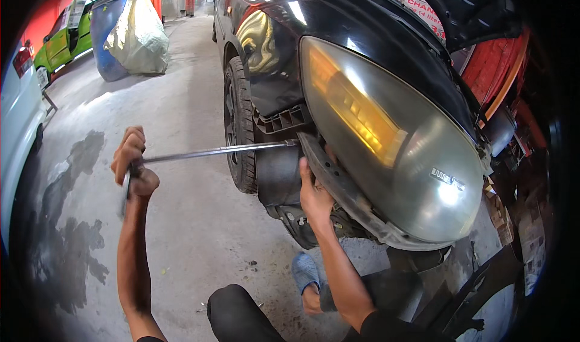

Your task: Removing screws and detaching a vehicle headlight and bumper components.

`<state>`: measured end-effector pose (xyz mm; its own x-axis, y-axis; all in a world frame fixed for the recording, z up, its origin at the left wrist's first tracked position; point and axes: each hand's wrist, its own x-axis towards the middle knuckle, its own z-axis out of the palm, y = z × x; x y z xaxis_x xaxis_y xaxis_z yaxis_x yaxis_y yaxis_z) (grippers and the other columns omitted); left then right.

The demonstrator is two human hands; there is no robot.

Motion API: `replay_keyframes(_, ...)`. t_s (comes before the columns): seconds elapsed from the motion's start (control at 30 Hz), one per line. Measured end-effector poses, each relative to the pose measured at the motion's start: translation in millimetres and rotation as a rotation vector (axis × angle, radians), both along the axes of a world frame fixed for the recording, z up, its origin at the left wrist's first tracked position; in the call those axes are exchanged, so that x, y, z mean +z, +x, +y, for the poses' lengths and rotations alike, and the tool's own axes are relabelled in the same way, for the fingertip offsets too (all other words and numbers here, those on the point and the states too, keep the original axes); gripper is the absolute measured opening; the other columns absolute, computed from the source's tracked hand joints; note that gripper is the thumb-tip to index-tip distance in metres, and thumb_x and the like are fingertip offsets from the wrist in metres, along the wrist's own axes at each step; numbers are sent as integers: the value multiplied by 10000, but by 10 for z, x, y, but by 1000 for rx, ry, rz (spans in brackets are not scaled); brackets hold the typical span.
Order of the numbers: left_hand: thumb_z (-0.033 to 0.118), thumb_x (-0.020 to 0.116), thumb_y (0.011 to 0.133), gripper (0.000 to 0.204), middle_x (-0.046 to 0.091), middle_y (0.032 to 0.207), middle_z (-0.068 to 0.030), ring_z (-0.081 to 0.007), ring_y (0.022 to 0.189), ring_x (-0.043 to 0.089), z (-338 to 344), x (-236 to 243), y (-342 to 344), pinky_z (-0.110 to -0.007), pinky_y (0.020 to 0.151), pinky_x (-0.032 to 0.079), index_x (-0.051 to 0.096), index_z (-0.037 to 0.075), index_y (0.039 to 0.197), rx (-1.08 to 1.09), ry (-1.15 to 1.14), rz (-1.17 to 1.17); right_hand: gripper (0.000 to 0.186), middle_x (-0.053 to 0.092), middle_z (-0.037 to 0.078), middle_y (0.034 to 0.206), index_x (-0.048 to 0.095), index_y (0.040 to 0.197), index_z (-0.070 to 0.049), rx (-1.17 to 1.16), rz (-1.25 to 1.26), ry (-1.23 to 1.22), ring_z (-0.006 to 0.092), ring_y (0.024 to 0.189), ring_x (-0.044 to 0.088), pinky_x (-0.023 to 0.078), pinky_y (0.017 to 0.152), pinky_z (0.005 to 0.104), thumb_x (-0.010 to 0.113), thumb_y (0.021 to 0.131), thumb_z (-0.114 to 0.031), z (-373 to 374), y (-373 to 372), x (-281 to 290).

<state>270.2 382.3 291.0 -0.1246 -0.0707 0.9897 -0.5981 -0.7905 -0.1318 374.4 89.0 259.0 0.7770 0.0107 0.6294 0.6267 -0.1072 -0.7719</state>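
Note:
My left hand (136, 158) is wrapped round the handle of a long chrome wrench (211, 150), whose shaft reaches across to a point under the headlight of a black car. My right hand (315, 194) grips the dark bracket (338, 185) that runs along the lower edge of the large, hazy headlight (393, 143), just below where the wrench's far end sits. The car's front tyre (241, 124) and dark wheel-well liner (278, 173) are behind the shaft.
A white vehicle (15, 118) lines the left edge. Farther back stand a green car (66, 43), a blue drum (106, 40) and a pale sack (142, 40). My knee (232, 312) and slippered foot (305, 275) are low in view; dark loose parts lie at right (489, 287).

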Motion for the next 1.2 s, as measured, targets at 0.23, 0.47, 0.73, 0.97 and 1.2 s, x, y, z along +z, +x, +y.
replay_keyframes(0.23,683,283,920,635,260,579,14,-88,466,254,-273,116,-325,-244,441,225,299,105,655,-20,-795,523,568,580,180,1241,583,1185,44,60,101,-119,285,1150,533,364,1009,374,640,878,-430,-40,-27,78)
replay_keyframes(0.47,490,367,974,494,433,531,-46,-229,334,440,-195,793,-599,-381,331,450,421,71,717,-248,-1352,1517,624,461,194,1334,395,1312,109,174,212,258,254,1226,448,308,1066,356,692,869,-213,166,-95,116)
replay_keyframes(0.73,446,362,973,567,365,396,-16,-185,284,444,-93,886,-574,-377,312,472,402,113,516,-243,-1306,1597,428,518,163,1245,459,1244,59,255,474,427,213,1135,519,439,951,327,599,928,-194,438,-421,-94)
replay_keyframes(0.97,408,336,988,536,375,414,-48,-213,322,462,-96,842,-639,-413,386,492,415,89,565,-235,-1255,1584,339,541,214,1240,451,1168,41,1103,756,916,305,1083,599,532,898,372,437,1001,-254,1169,-572,546)
replay_keyframes(1.2,114,496,946,312,631,1101,-213,-334,917,627,-326,731,-885,-414,865,483,513,38,1248,595,-597,1084,316,629,219,1065,490,1065,41,1025,735,839,324,1006,642,548,911,362,435,996,-263,1115,-563,477)
